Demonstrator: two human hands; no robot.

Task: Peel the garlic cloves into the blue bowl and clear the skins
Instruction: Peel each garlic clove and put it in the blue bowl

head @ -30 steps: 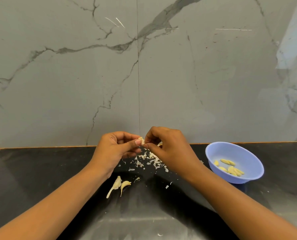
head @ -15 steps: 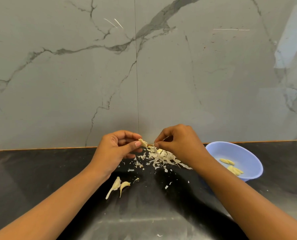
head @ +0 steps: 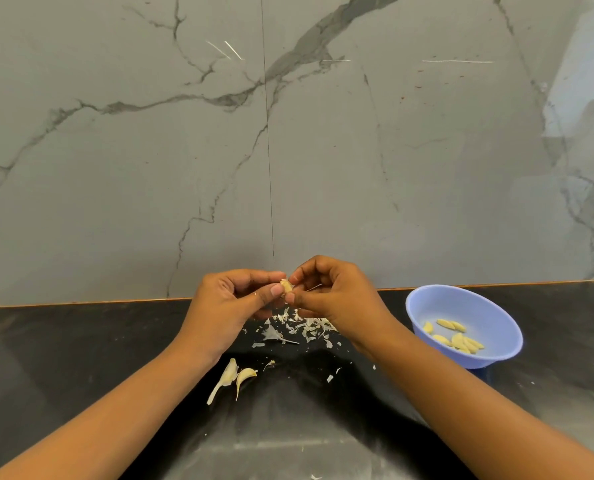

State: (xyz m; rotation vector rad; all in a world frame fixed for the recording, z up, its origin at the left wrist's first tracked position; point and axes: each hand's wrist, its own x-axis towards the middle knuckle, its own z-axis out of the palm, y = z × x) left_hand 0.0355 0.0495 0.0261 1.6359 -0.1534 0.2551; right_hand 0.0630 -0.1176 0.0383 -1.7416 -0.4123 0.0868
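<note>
My left hand [head: 231, 306] pinches a small garlic clove [head: 286, 285] between thumb and forefinger, held above the black counter. My right hand [head: 337, 292] meets it from the right, fingertips pinching at the clove's skin. Under both hands lies a scatter of white garlic skins [head: 302, 329]. Two unpeeled cloves [head: 235, 377] lie nearer to me, by my left wrist. The blue bowl [head: 427, 306] stands to the right and holds several peeled cloves [head: 456, 336].
A black counter [head: 81, 358] runs left to right, backed by a grey marble wall [head: 288, 150] close behind the hands. Small skin flecks [head: 333, 375] dot the counter near my right forearm.
My right hand pulled away to the right with a strip of skin, then came back to the clove. The left hand kept its hold. More skins lie on the counter.
</note>
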